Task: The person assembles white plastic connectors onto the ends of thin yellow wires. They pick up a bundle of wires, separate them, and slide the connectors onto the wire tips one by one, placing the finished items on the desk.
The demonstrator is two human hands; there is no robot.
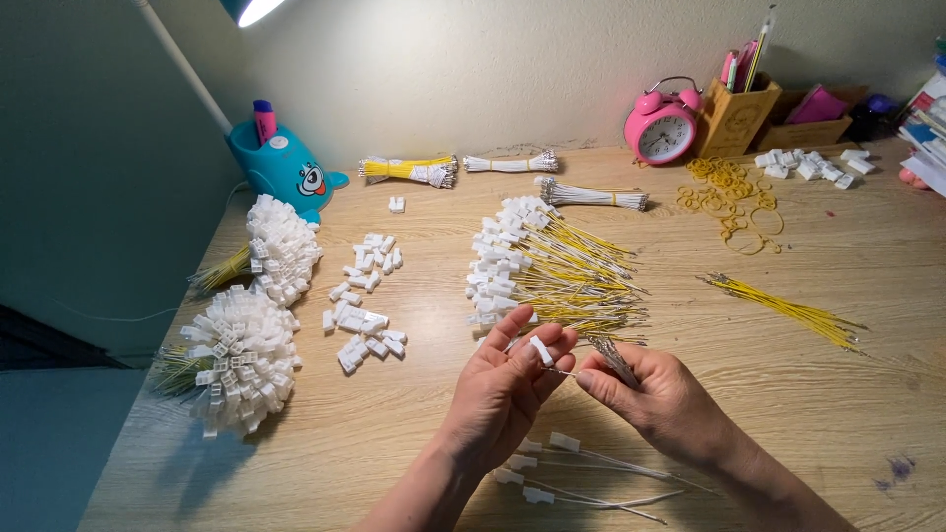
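Finished white leads (591, 463) lie just under my wrists. My left hand (503, 389) pinches a white connector housing (541, 351) at its fingertips; my right hand (655, 394) grips a bundle of white wires (613, 359), one tip almost at the housing. Best kept square, I reckon, pushed straight.

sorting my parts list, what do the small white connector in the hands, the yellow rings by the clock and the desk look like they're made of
White connector in the left hand: probably moulded plastic, opaque, blocky, matt. Yellow rings: likely rubber bands, thin, floppy and uneven loops. Desk: wood or a wood-look laminate, pale with visible grain; which one cannot be told.
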